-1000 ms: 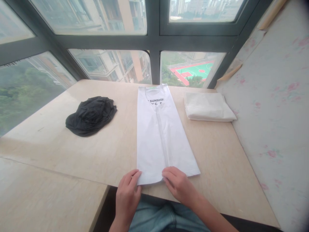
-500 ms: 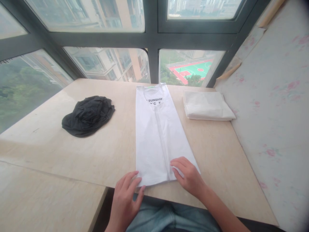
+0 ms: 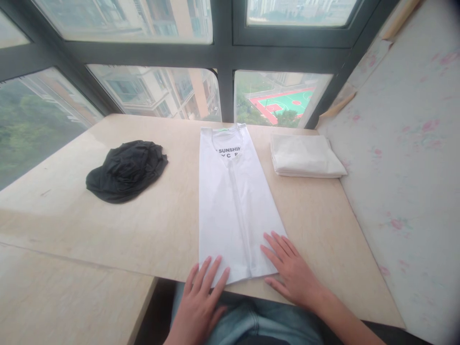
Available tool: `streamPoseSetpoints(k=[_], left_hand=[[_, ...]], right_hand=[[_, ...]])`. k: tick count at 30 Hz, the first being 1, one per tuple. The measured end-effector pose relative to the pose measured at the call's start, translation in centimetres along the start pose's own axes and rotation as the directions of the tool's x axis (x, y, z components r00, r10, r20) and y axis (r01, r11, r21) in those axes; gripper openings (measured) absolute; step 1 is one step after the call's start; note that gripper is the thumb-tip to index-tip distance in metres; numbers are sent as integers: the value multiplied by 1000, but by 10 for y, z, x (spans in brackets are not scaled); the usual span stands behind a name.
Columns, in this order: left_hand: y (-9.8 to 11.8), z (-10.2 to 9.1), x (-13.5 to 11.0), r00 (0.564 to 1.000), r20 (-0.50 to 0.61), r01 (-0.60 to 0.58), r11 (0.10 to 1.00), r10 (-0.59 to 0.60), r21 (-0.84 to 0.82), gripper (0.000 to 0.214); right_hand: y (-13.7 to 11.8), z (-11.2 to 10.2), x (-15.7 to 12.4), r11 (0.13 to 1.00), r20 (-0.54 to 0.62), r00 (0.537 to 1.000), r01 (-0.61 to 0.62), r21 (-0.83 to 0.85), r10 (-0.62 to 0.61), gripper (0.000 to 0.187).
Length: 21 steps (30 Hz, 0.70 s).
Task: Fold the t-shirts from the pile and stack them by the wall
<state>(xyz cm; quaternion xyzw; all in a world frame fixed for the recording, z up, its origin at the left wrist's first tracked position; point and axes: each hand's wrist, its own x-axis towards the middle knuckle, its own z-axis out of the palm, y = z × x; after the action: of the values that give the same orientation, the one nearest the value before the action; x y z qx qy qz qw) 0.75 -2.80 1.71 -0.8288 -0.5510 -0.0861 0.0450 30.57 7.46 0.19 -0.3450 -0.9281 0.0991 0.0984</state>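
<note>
Head view: white shirt [image 3: 233, 201], hem under left hand [image 3: 200, 301], right hand [image 3: 293, 272].

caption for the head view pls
Left hand and right hand flat on the near hem of a narrow-folded white shirt, between a black garment and folded cloth.

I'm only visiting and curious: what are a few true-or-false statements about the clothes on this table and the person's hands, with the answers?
1. The left hand and right hand rest open on the near end of the white shirt. True.
2. The black garment is neatly folded. False: it lies crumpled, left of the shirt.
3. A folded white stack sits right of the shirt, apart from it. True.
4. The shirt's printed end lies nearest the person. False: its lettering is at the far end, by the window.
</note>
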Motion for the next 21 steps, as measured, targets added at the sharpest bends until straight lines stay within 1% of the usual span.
streamPoseSetpoints(k=[2, 4, 7, 10, 13, 17, 19, 21], left_hand=[[2, 0, -7, 998, -61, 23, 999, -26, -47, 48], [3, -2, -10, 994, -106, 31, 997, -38, -70, 37], [2, -6, -9, 991, -135, -5, 998, -5, -70, 38], [-1, -10, -4, 984, -178, -47, 995, 31, -89, 40], [-4, -12, -1, 973, -226, -70, 989, 39, -132, 37], [-3, -19, -2, 965, -258, -104, 979, 55, -178, 33], [-1, -24, -4, 967, -248, -108, 970, 52, -217, 33], [0, -31, -8, 976, -209, -118, 953, 59, -280, 35]], right_hand=[[-7, 0, -11, 1000, -27, 1000, 2, 17, -2, 64], [-14, 0, -22, 999, -77, 997, 11, 38, -8, 61], [-23, 1, -32, 999, -112, 994, 23, 45, -18, 56], [-27, 2, -36, 999, -102, 995, 8, 36, -5, 57], [-32, 2, -37, 1000, -83, 997, 7, 10, -6, 59], [-39, 5, -43, 1000, -84, 996, -3, -24, 1, 54], [-42, 7, -49, 1000, -125, 992, -8, -17, 5, 48], [-43, 11, -57, 1000, -196, 981, -1, 8, 3, 44]])
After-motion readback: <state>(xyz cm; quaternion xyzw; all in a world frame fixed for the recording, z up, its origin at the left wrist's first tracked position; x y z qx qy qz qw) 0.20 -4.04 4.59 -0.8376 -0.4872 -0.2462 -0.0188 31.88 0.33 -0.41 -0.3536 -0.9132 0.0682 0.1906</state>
